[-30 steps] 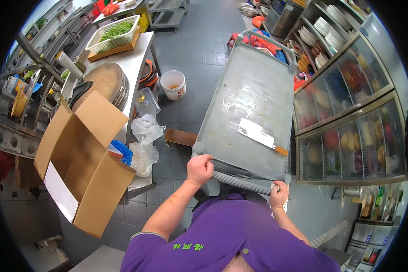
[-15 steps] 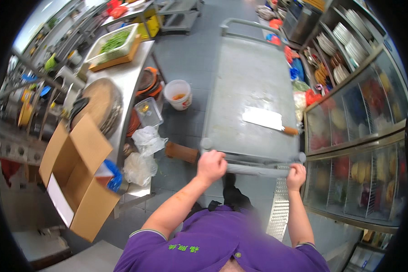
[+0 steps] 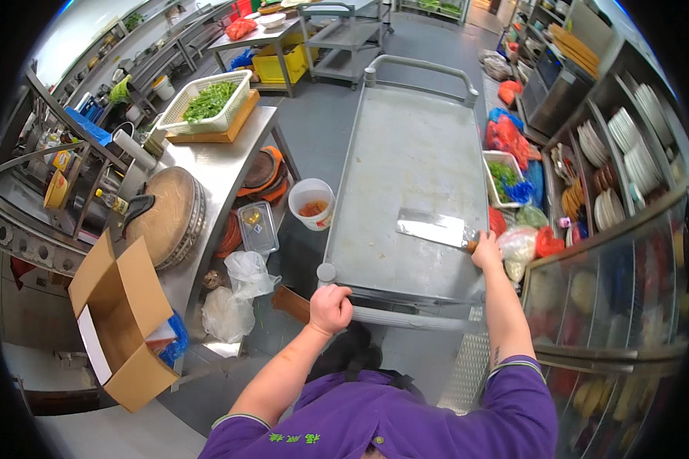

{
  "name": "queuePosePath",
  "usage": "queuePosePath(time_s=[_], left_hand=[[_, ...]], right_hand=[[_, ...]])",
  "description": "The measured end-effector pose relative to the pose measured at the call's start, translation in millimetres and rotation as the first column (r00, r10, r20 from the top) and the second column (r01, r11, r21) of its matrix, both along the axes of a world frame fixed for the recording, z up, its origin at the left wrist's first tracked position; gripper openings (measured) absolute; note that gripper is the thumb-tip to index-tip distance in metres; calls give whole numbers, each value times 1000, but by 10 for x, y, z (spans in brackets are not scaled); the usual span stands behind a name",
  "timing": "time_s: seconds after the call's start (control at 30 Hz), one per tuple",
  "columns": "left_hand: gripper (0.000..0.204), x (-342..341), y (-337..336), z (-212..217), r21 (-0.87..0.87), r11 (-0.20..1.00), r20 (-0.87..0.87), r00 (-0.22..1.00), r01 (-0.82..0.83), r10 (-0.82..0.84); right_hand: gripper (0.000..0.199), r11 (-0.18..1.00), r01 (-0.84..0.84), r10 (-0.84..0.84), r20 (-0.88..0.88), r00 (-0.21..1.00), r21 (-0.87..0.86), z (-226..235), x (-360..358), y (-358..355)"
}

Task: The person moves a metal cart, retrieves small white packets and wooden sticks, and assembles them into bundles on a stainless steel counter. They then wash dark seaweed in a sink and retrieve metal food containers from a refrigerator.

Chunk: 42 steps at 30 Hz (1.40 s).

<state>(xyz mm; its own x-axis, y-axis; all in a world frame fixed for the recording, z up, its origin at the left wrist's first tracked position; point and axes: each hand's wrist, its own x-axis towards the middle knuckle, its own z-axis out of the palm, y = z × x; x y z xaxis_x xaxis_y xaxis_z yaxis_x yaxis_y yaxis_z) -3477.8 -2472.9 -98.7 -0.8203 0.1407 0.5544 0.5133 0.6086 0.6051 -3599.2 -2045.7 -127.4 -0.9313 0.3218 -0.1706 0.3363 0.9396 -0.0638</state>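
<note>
Steady the grey cart (image 3: 409, 161) with the left hand (image 3: 331, 309) curled over its push bar (image 3: 406, 318) at lower centre, and, with the right hand (image 3: 486, 251) closed round the handle (image 3: 471, 245) of the cleaver (image 3: 430, 227) lying right of the frame's centre, grip firmly before any lift.

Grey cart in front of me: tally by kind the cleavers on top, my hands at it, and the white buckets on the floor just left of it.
Cleavers: 1, flat on the cart
Hands: 2, left hand on the push bar, right hand at the cleaver's handle
White buckets: 1
Total: 4
</note>
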Motion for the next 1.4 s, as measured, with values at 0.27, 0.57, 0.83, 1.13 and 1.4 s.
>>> queuePosePath(time_s=[0.27,0.57,0.83,1.13,1.4], left_hand=[[15,-1405,43,-28,55,991,-29,992,-123,124],[12,-3643,75,-180,61,961,-32,962,-270,272],[14,-5383,-84,-180,82,939,26,942,-335,334],[12,-6473,-266,-221,45,894,19,895,-446,446],[27,-6428,-757,-499,166,446,230,474,-880,850]], right_hand=[[18,986,-29,39,-56,998,164,24,-1358,-37],[22,926,-66,-127,-470,874,-373,1254,-2441,-274],[18,835,-163,-192,-556,809,-525,1259,-2976,216],[16,647,-306,-40,-432,901,-699,926,-3950,-105],[23,97,-354,184,-333,925,-930,1070,-4345,-1885]])
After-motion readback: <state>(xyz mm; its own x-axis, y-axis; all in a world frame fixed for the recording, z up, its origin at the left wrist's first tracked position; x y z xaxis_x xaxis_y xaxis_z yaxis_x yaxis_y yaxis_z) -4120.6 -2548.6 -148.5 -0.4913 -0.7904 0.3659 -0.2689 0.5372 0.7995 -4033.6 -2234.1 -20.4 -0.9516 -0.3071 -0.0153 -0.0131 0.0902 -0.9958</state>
